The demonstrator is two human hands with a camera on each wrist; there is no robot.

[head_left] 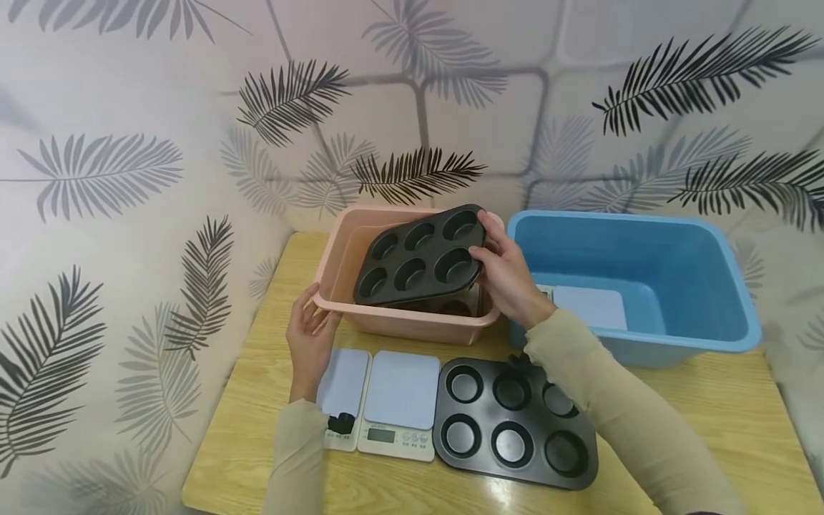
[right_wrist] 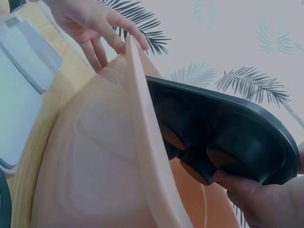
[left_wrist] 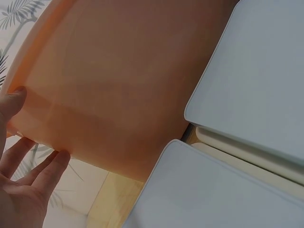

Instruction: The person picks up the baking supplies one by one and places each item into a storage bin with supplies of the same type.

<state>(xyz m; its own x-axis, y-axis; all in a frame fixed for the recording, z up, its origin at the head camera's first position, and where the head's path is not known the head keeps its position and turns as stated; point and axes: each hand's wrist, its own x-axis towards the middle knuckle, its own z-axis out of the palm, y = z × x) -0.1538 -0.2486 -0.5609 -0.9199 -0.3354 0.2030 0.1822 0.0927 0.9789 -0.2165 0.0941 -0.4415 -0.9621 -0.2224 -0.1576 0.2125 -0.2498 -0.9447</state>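
Note:
My right hand (head_left: 508, 275) grips the right end of a dark six-cup muffin tin (head_left: 412, 275). The tin is tilted, its right end raised and its left end inside a pink plastic tub (head_left: 412, 325). At the tub's near left corner, my left hand (head_left: 309, 336) holds the rim; the left wrist view has the thumb on one wall and the fingers (left_wrist: 54, 166) around the corner. Beneath the held tin, something dark lies in the tub, mostly hidden. From the right wrist view, the tin's underside (right_wrist: 232, 137) rises beside the tub rim (right_wrist: 142, 123).
In front of the tub, two white kitchen scales (head_left: 402, 390) lie side by side, the left one partly behind my left arm. Another muffin tin (head_left: 508, 422) lies right of them, under my right forearm. A blue tub (head_left: 650, 250) at the right contains a white scale (head_left: 589, 306).

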